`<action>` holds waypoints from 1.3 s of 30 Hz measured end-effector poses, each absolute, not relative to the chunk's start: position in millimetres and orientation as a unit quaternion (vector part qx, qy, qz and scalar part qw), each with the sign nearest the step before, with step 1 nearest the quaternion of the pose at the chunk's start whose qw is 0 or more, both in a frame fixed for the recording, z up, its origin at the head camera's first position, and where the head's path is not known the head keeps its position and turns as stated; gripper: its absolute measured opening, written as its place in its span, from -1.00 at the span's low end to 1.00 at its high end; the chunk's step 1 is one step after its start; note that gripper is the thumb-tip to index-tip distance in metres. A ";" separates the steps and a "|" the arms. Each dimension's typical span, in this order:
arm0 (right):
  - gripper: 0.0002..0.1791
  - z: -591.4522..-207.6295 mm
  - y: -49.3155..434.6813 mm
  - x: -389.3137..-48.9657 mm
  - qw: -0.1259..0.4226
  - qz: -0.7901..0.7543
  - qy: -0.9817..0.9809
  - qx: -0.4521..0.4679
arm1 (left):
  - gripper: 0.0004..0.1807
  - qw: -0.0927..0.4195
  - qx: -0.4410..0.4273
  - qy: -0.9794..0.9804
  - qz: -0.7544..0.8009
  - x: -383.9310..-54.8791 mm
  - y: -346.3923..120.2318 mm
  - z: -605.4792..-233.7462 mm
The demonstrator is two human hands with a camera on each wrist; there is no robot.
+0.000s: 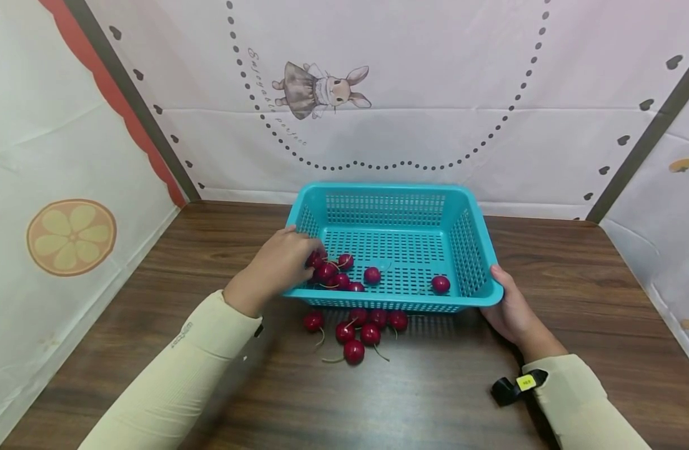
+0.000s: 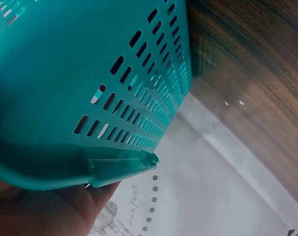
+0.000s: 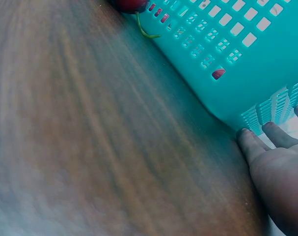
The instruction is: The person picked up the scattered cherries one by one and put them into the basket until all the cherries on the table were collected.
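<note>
A turquoise plastic basket (image 1: pixel 386 301) with slotted walls stands on the wooden table, its front side tipped toward the person. My left hand (image 1: pixel 281 265) reaches over its left front rim, fingers and thumb curled about red cherries (image 1: pixel 315 259) in that corner. The fingertips are partly hidden there; in the left wrist view the hand (image 2: pixel 50 209) shows only beyond the rim. Loose cherries (image 1: pixel 372 275) lie on the basket floor, one more (image 1: pixel 441 285) toward the right. At the right front corner my right hand (image 1: pixel 511 309) holds the basket, thumb on the rim and fingers against the outer wall.
Several stemmed cherries (image 1: pixel 353 352) lie on the table (image 1: pixel 423 387) just in front of the basket. Behind it hangs a white printed cloth (image 1: pixel 434 81), with further cloth sides (image 1: pixel 18 156) to left and right. A black strap with a yellow label (image 1: pixel 526 382) is on the right wrist.
</note>
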State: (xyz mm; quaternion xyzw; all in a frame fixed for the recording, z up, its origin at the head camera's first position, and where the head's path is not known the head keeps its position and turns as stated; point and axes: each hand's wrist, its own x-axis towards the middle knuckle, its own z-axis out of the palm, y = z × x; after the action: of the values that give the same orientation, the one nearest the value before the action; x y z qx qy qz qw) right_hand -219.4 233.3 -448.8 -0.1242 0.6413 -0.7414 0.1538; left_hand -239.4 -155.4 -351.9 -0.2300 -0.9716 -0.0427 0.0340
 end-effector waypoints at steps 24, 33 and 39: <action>-0.23 -448.3 233.7 -219.3 0.155 -0.742 0.640 -0.126 | -0.54 0.009 -0.229 -0.972 -0.042 -236.4 -157.6 -347.6; -0.22 -449.3 234.0 -219.1 0.152 -0.747 0.635 -0.129 | -0.68 0.044 -0.224 -0.972 -0.059 -232.1 -157.7 -343.4; -0.22 -449.1 234.3 -220.0 0.151 -0.743 0.640 -0.123 | -0.68 0.083 -0.231 -0.968 -0.060 -215.8 -155.4 -336.4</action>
State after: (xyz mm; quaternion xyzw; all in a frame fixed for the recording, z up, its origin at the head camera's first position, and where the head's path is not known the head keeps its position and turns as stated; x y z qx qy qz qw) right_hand -220.0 234.3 -449.1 -0.1234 0.6398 -0.7434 0.1511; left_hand -215.8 -155.4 -336.4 -0.2306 -0.9676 -0.0598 0.0831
